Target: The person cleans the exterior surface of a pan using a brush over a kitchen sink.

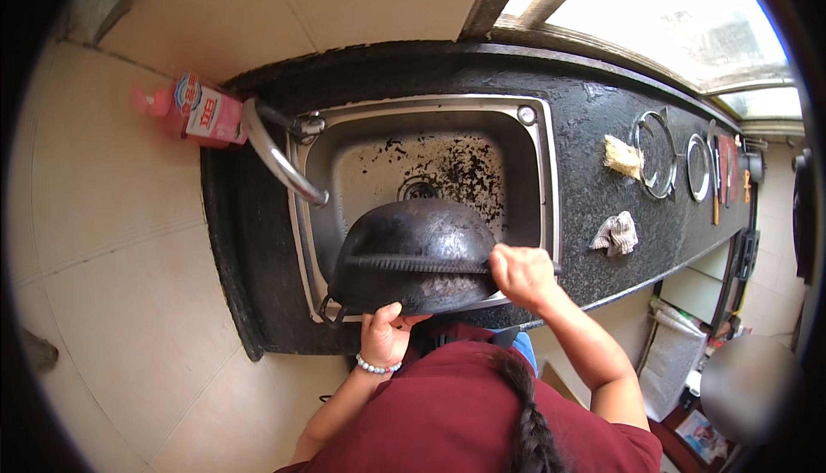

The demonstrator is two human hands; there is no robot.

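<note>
A blackened wok (430, 223) is tilted over the near part of the steel sink (335, 172), its rounded, worn outside facing me. A small loop handle (329, 310) shows at its lower left. My left hand (383, 335), with a beaded bracelet at the wrist, grips the wok's near rim, thumb on the outside. In my closed right hand (523, 277) is a long dark brush (422, 264), apparently a wire brush, with a ridged, bristle-like edge. It lies across the wok's outside. Black flakes (469, 167) are scattered on the sink bottom around the drain (419, 189).
A curved faucet (280, 159) reaches over the sink's left side, beside a pink bottle (211, 116). On the dark counter (576, 180) to the right lie a checked cloth (615, 234), a yellowish scrubber (623, 157), round rings (657, 154) and knives (716, 189). A window is behind.
</note>
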